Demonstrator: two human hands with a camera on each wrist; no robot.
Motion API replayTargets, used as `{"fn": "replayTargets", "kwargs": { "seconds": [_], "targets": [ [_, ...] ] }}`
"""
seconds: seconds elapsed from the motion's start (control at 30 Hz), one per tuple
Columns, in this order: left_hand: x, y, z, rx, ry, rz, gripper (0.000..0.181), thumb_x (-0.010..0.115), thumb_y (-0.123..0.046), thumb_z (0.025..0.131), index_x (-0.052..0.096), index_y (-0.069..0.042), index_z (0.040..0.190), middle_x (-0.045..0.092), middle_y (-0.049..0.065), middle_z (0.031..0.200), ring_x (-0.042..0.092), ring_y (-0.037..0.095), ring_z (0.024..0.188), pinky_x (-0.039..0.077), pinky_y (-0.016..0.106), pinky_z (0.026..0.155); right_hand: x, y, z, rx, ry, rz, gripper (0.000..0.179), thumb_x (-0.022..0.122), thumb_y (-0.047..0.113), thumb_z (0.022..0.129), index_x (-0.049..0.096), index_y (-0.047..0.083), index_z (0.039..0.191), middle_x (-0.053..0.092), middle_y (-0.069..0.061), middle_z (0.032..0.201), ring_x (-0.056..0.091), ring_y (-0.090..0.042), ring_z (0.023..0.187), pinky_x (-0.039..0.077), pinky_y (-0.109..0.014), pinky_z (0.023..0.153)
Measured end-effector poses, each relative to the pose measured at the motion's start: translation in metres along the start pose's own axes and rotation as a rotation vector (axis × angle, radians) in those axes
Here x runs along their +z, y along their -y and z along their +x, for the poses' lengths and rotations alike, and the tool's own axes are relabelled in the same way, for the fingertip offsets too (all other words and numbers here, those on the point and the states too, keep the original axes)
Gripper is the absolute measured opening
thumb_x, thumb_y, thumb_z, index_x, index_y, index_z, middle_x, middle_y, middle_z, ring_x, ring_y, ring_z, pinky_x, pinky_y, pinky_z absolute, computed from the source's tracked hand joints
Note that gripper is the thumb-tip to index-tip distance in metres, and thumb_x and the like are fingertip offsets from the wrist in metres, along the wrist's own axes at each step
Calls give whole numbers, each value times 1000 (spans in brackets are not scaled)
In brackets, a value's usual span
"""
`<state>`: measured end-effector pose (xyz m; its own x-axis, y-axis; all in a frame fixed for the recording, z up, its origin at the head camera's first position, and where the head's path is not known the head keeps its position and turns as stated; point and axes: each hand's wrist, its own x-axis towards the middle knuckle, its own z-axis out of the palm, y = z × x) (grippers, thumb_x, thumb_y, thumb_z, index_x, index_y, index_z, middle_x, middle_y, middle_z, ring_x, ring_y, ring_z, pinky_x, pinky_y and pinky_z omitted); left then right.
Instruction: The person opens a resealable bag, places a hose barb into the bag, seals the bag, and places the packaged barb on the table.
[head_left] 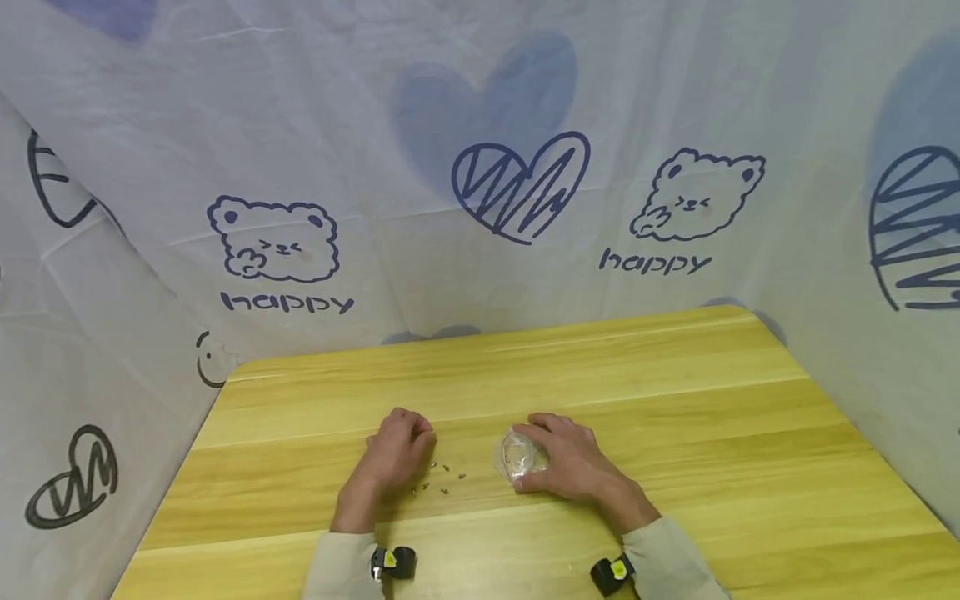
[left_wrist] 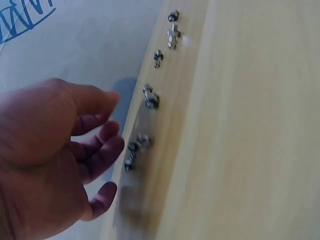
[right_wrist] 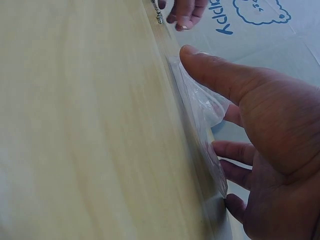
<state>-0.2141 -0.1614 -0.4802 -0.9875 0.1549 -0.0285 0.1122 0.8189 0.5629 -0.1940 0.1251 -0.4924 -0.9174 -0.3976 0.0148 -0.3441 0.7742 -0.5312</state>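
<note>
Several small, knobby, shiny metal pieces (left_wrist: 151,98) lie scattered on the table, too small to name by kind. My left hand (head_left: 397,448) is just beyond and to the left of them, palm side facing the pieces. In the left wrist view its thumb and loosely bent fingers (left_wrist: 102,157) stand apart with nothing between them. Right of the pieces, a thin clear plastic bag (head_left: 517,456) sits on the tabletop, its film crinkled and glossy. My right hand (head_left: 566,457) holds it from the right, thumb on the near side and fingers curled round the far side.
The pale wooden table (head_left: 712,400) has its far edge against a white hanging cloth (head_left: 405,183) printed with bears and hearts. More cloth hangs along the left and right sides. Black wrist straps (head_left: 397,562) sit at both sleeve cuffs.
</note>
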Motion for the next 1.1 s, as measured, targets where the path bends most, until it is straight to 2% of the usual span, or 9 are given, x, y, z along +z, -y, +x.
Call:
{"fn": "replayTargets", "kwargs": {
  "seconds": [0.1, 0.23, 0.3, 0.5, 0.67, 0.83, 1.1],
  "targets": [
    [0, -6, 1, 45, 1, -96, 14, 53, -19, 99, 63, -10, 100, 55, 8, 111, 53, 23, 102, 36, 61, 100, 1, 0, 1, -3, -3, 0, 77, 79, 54, 71, 52, 28, 139, 45, -7, 147, 40, -32, 135, 27, -57, 109],
    [3, -19, 2, 123, 13, -157, 13, 52, -18, 100, 61, -9, 103, 56, 8, 112, 55, 20, 100, 48, 42, 89, 0, 0, 0, 0, -2, -1, 77, 79, 54, 71, 52, 28, 139, 45, -7, 147, 40, -32, 135, 27, -56, 109],
    [6, -28, 2, 158, 12, -164, 12, 52, -18, 100, 61, -10, 103, 57, 7, 111, 55, 19, 100, 48, 40, 87, -1, 0, 0, 0, -2, -3, 77, 79, 55, 71, 52, 28, 139, 45, -7, 147, 40, -32, 135, 27, -56, 109],
    [19, -54, -1, 236, -15, -160, 8, 56, -18, 98, 62, -13, 98, 57, 5, 105, 54, 17, 96, 45, 40, 85, 0, -1, 0, -16, -7, -13, 78, 78, 57, 71, 52, 28, 139, 46, -7, 146, 42, -32, 134, 28, -57, 107],
    [33, -71, -4, 257, 23, -144, 8, 56, -21, 98, 62, -16, 98, 53, 4, 105, 49, 17, 96, 35, 48, 86, 0, 0, 0, -15, -7, -12, 77, 77, 57, 72, 52, 27, 139, 46, -6, 146, 41, -32, 135, 29, -57, 107],
    [46, -78, -6, 262, 59, -91, 10, 57, -24, 98, 64, -18, 99, 52, 2, 105, 46, 16, 93, 33, 49, 85, 1, 0, 1, -15, -2, -21, 77, 76, 58, 73, 51, 27, 140, 45, -6, 147, 40, -31, 135, 29, -57, 106],
    [51, -81, -8, 282, 39, -13, 7, 60, -21, 96, 65, -18, 94, 54, 0, 103, 50, 19, 101, 35, 47, 82, -1, 2, 0, -14, 1, -24, 79, 76, 58, 73, 51, 27, 141, 45, -6, 147, 41, -32, 135, 28, -57, 107]
  ]
}}
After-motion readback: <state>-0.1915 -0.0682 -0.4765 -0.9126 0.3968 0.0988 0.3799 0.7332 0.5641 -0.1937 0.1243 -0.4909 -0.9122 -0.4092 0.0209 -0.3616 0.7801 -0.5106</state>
